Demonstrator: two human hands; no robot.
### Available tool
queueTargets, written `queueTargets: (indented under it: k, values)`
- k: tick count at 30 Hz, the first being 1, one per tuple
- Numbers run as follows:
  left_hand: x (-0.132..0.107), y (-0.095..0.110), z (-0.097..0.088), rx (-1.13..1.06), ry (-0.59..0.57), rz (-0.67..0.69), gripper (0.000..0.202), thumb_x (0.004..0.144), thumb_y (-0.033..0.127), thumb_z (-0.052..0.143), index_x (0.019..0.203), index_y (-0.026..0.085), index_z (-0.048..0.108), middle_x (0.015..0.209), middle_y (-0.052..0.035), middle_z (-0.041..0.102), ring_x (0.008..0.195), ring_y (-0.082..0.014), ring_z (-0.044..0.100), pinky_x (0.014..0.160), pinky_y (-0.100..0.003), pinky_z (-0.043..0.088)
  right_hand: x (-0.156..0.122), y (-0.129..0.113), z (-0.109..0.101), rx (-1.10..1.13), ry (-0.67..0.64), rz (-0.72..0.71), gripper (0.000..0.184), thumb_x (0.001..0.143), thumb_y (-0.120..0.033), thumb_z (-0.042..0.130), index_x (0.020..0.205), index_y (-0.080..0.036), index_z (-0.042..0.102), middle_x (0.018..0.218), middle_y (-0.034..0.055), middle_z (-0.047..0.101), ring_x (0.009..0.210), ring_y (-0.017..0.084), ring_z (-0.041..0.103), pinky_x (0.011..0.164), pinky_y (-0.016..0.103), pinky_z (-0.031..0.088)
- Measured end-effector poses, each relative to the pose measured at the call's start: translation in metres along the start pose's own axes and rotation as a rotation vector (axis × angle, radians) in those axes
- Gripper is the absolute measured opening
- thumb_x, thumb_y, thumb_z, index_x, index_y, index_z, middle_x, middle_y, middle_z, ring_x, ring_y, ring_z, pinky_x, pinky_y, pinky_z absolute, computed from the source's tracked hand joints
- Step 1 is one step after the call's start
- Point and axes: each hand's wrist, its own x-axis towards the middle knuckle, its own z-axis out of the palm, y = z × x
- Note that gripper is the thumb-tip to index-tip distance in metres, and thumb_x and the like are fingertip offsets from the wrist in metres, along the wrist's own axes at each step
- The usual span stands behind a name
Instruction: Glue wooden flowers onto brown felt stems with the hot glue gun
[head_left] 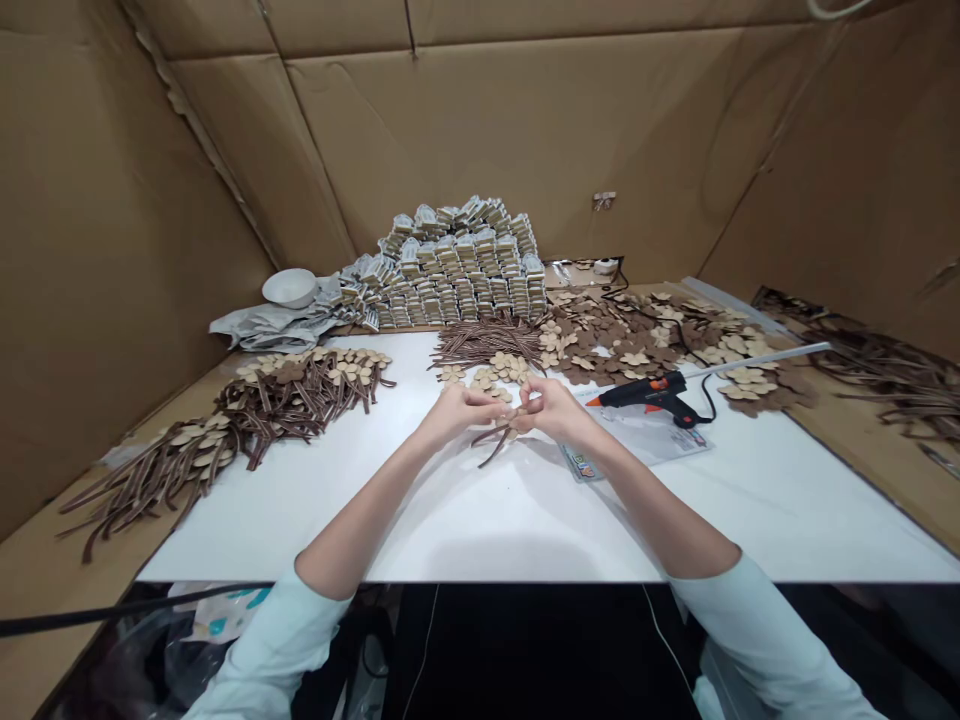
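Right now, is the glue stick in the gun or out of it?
Partly in: one end of the glue stick meets the rear of the gun, and a long stretch juts out behind.

1. Table (480, 530): white, smooth, with a faint sheen.
2. Walls (540, 150): matt brown cardboard, creased in places.
3. Flowers (509, 368): matt, felt-like cloth.
4. Strips (480, 346): matt; whether cloth or leather cannot be told.
5. Glue gun (637, 392): smooth black plastic.
6. Glue stick (769, 357): smooth, translucent plastic.
7. Bowl (290, 288): white, smooth.
8. Bag (262, 327): thin, crinkled, plastic-looking.
9. Sleeves (772, 625): soft, matt cloth.
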Motion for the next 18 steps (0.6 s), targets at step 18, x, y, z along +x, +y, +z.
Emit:
queueTargets:
  k: [18]
  values:
    - [0.009, -0.008, -0.04, -0.037, 0.282, -0.044, 0.032, 0.059, 0.041, 0.066, 0.068, 0.01, 0.069, 0.057, -0.0027, 0.061, 0.053, -0.01, 0.051, 0.054, -0.022, 0.043, -0.001, -0.005, 0.008, -0.054, -0.049, -0.165, 0.05, 0.06, -0.02, 0.063, 0.105, -0.02, 0.04, 0.096, 0.0067, 0.061, 0.085, 0.016, 0.06, 0.077, 0.033, 0.048]
